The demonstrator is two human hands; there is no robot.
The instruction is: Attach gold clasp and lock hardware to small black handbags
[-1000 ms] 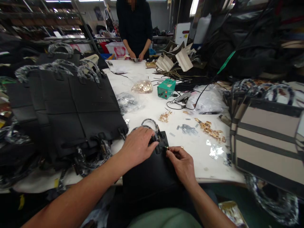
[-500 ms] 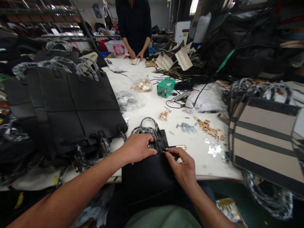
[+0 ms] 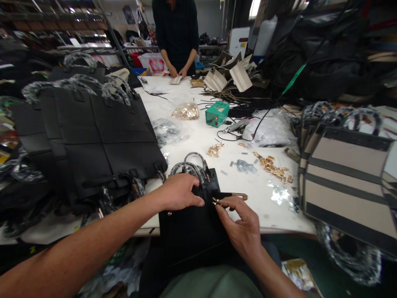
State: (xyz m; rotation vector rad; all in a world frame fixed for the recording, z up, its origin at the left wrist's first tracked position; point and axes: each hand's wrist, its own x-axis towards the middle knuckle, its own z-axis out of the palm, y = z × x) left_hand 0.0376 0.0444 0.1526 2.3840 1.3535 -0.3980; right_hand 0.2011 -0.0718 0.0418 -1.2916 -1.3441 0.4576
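A black handbag lies at the table's front edge, with its plastic-wrapped handles pointing away from me. My left hand grips its upper edge, thumb on the near face and the other fingers hidden behind it. Between thumb and forefinger, my right hand pinches a small gold metal fitting just over the bag's upper right part. A black strap with a gold-framed end sticks out to the right, behind my right fingers. One gold stud shows below my left wrist.
Loose gold fittings, thin metal plates and gold prongs lie beyond my hands. Further back stands a green power box. Black bags crowd the left, beige-striped bags the right. A person works opposite.
My right hand has drawn slightly down and right with the gold fitting, which shows more plainly. My left hand keeps its grip on the handbag.
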